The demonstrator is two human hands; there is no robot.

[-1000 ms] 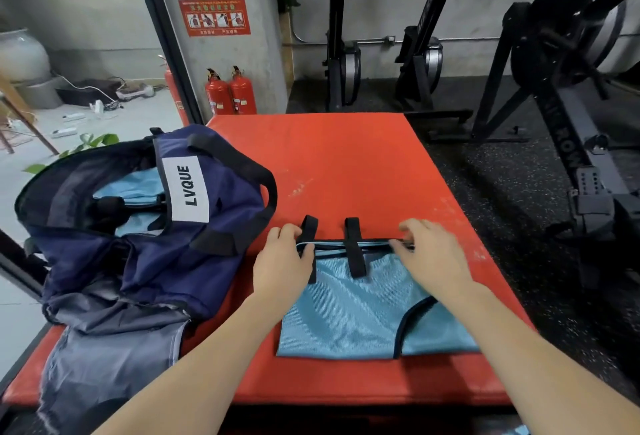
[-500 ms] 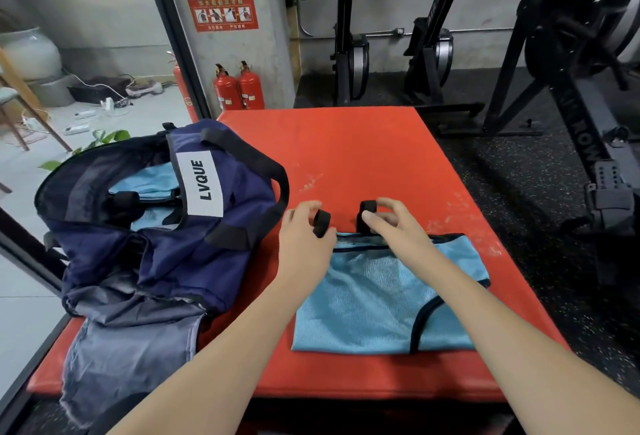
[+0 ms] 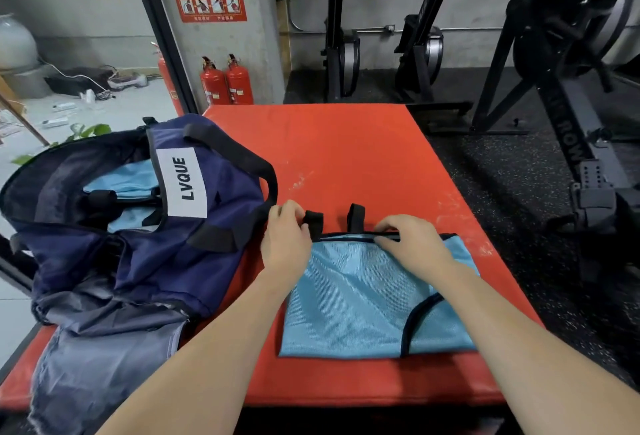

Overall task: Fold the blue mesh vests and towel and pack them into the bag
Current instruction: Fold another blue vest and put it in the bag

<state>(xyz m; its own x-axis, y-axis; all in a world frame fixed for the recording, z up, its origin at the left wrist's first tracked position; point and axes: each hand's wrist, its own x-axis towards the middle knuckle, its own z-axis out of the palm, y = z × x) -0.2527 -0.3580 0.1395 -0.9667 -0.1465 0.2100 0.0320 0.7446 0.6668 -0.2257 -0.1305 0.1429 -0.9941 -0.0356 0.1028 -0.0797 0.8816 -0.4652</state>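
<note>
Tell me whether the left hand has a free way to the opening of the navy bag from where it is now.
Probably yes. The left hand grips the vest's black strap right beside the navy bag, whose opening gapes upward to its left. Only the bag's black handle lies between; it would need to let go of the strap.

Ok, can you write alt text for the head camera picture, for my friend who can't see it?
Two hands, left hand and right hand, hold the far edge of a folded blue vest on a red mat. To its left lies an open navy bag with blue cloth inside. Gym machines and fire extinguishers stand behind.
</note>
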